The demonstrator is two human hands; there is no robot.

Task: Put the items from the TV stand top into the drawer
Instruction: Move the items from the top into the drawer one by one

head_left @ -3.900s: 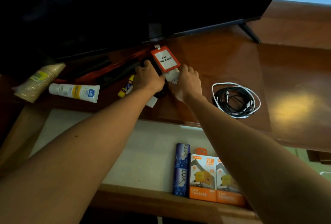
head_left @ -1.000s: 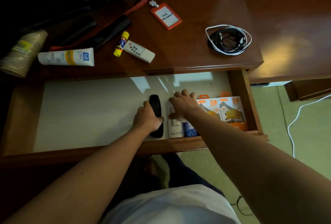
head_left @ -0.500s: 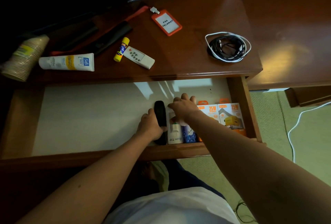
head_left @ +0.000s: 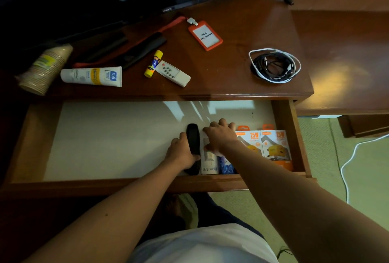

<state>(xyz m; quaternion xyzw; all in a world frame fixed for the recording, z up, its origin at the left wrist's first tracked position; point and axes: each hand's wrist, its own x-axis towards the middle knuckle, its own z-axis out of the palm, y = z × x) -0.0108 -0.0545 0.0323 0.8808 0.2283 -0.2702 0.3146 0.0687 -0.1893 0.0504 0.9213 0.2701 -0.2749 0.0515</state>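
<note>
Drawer point(head_left: 282, 136) open, near side. My left hand point(head_left: 181, 153) closed around the black remote point(head_left: 192, 138), laying it beside the white tube point(head_left: 208, 161) under my right hand point(head_left: 221, 136); whether that hand grips, I cannot tell. Tube lies left of the charger boxes point(head_left: 265, 144). Risk: the row is tight, so releasing carelessly may leave the remote riding onto the tube.

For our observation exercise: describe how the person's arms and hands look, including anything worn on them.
Both forearms are bare, with no sleeves in view. The left hand and right hand show no gloves, rings, watch or bracelets. A small dark spot marks the left forearm.
</note>
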